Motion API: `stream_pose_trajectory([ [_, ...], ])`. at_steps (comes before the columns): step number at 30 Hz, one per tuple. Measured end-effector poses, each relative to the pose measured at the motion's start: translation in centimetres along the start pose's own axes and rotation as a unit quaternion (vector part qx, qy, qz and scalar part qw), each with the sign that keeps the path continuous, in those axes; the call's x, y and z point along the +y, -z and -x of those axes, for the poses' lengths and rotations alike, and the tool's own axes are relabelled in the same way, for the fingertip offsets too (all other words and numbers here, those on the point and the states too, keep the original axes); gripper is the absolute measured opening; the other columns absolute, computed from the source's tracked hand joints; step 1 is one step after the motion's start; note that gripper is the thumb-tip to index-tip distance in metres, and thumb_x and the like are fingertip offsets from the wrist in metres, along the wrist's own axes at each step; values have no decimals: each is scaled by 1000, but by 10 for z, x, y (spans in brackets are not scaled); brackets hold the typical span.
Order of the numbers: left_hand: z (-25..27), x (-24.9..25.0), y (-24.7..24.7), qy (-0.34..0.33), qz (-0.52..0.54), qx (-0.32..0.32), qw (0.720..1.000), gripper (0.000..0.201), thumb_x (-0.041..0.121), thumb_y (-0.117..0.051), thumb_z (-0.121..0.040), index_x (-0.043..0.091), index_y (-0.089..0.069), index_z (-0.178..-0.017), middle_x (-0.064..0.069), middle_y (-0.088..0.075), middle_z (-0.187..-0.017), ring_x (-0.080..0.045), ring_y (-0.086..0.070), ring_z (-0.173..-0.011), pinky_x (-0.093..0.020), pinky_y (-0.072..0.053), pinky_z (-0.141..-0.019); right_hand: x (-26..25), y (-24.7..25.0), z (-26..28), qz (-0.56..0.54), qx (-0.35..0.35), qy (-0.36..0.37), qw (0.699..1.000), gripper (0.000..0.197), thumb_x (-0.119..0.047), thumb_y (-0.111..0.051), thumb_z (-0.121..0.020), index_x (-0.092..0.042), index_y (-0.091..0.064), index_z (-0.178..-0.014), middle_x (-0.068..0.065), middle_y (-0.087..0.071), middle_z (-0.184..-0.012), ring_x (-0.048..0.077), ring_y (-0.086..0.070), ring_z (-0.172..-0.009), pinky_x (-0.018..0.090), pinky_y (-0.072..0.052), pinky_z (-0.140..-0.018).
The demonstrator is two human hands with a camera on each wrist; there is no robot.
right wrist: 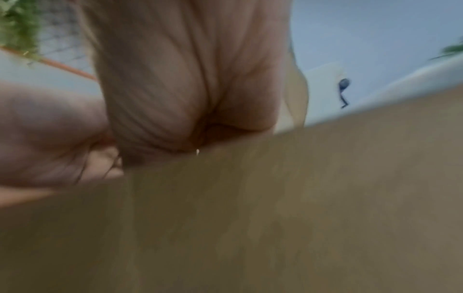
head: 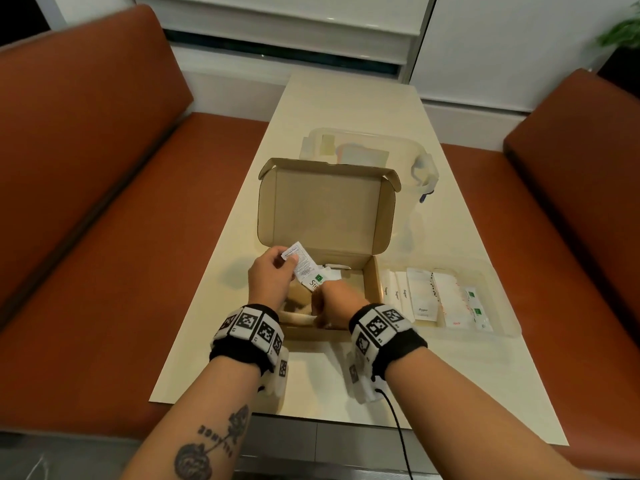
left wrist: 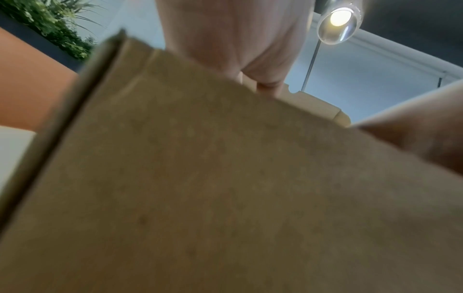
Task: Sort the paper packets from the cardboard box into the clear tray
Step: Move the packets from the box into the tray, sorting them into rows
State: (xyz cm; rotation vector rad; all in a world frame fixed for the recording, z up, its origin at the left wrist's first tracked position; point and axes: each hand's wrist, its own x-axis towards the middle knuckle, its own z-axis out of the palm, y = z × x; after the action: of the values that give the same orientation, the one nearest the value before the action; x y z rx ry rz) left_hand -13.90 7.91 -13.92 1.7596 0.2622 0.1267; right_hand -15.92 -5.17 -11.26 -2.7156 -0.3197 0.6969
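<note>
An open cardboard box [head: 325,209] sits mid-table with its lid upright. My left hand [head: 277,271] hovers over the box's left wall and pinches white paper packets [head: 301,263]; a green-logo packet [head: 317,281] fans out beneath them. My right hand [head: 332,299] dips into the box's near side, its fingers hidden below the wall. The clear tray [head: 502,306] lies right of the box and holds rows of packets [head: 420,296]. Both wrist views show mostly the box wall [left wrist: 200,178] [right wrist: 275,218], with only the palm of each hand [left wrist: 238,43] [right wrist: 188,89] above it.
A clear lidded plastic container [head: 381,150] stands behind the box. Orange benches [head: 104,202] flank the narrow cream table [head: 346,98]. A black cable [head: 398,427] trails from my right wristband over the near table edge.
</note>
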Motion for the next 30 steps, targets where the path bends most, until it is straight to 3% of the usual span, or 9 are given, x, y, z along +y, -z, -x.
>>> stream_pose_trajectory([
  [7,-12,-1,-1,13,-63,15,998,14,16,-46,-97,9,-57,-104,-11,-64,-103,-24,-59,-87,-30,-47,-73,39,43,18,-241,119,-20,963,18,-9,-79,-73,-15,-62,-70,-4,-59,-64,3,-53,-53,8,-43,-46],
  [9,-10,0,-7,41,-22,-9,999,13,17,-43,-98,12,-55,-101,-16,-63,-106,-29,-62,-93,-40,-54,-81,39,47,15,-278,155,-17,948,19,-9,-78,-73,-15,-61,-70,-4,-59,-61,-3,-52,-45,6,-39,-43],
  [11,-6,5,-14,64,38,-27,997,15,20,-41,-100,14,-53,-97,-20,-61,-108,-34,-63,-98,-48,-56,-78,32,46,8,-296,175,-18,939,17,-9,-78,-74,-12,-62,-72,-3,-59,-62,0,-54,-49,9,-43,-46],
  [15,-3,13,-20,108,154,-49,981,25,41,-45,-98,19,-55,-104,-11,-67,-99,-23,-70,-86,-30,-58,-59,21,38,-6,-296,166,-16,940,17,-11,-78,-74,-12,-61,-74,0,-62,-68,8,-58,-58,16,-49,-54],
  [17,-4,14,-17,62,94,-33,993,9,33,-56,-94,25,-54,-91,-9,-69,-94,-18,-69,-78,-31,-58,-63,17,37,-10,-297,145,-3,944,16,-11,-77,-76,-11,-61,-76,1,-62,-69,7,-57,-58,16,-50,-54],
  [20,-7,8,-10,37,69,-2,997,12,18,-62,-91,23,-51,-87,-7,-68,-89,-18,-67,-76,-30,-57,-64,15,44,-16,-282,142,-13,949,14,-16,-76,-77,-8,-67,-82,-1,-63,-73,10,-57,-65,25,-53,-66],
  [24,-6,-1,-2,37,66,21,997,10,17,-60,-92,19,-51,-94,1,-64,-87,-9,-64,-75,-14,-50,-50,12,56,-28,-93,123,-55,987,20,-17,-73,-79,-8,-69,-97,7,-68,-99,18,-61,-89,28,-51,-80],
  [27,-6,-5,1,34,44,26,998,9,20,-59,-93,21,-51,-95,1,-64,-89,-11,-64,-76,-20,-52,-57,3,52,-37,34,63,-68,995,35,-19,-72,-80,-6,-64,-112,9,-65,-110,23,-61,-102,28,-48,-82],
  [30,-6,-5,1,28,38,21,999,10,20,-60,-92,23,-50,-93,-5,-67,-92,-19,-66,-78,-35,-57,-69,-3,45,-46,97,24,-71,992,39,-19,-74,-79,-4,-60,-112,11,-64,-111,26,-61,-102,30,-47,-78],
])
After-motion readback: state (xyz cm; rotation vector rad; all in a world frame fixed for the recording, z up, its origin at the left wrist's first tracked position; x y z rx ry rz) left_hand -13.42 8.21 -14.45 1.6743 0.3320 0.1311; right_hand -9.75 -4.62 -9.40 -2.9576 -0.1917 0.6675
